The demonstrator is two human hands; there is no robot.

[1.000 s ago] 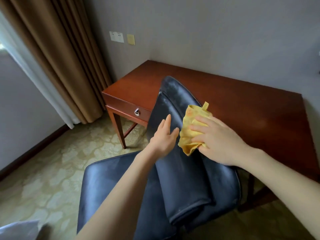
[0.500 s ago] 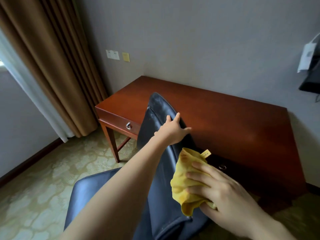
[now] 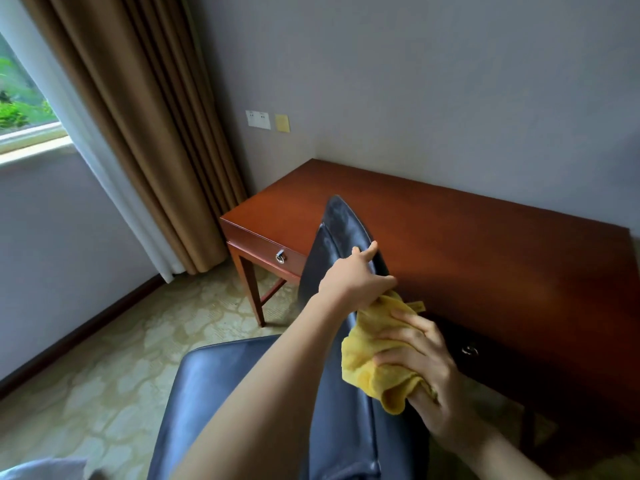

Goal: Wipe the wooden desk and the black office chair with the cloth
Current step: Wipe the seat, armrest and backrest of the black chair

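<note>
The black office chair (image 3: 341,237) stands in front of the wooden desk (image 3: 485,244), its backrest edge pointing up at me and its seat low in the middle. My left hand (image 3: 353,278) grips the top edge of the backrest, fingers curled over it. My right hand (image 3: 426,368) holds a bunched yellow cloth (image 3: 374,355) and presses it against the back side of the backrest, just below my left hand. The lower backrest is hidden behind my left arm.
The desk sits in a wall corner and has drawers with ring pulls (image 3: 280,257). Brown curtains (image 3: 145,133) and a window are at the left. Patterned carpet (image 3: 121,358) lies around the chair. Wall sockets (image 3: 258,119) are above the desk's left end.
My left hand climbed from the backrest's face to grip its top edge. The cloth slid down the backrest's back side, then up again toward my left hand. My view tilted upward.
</note>
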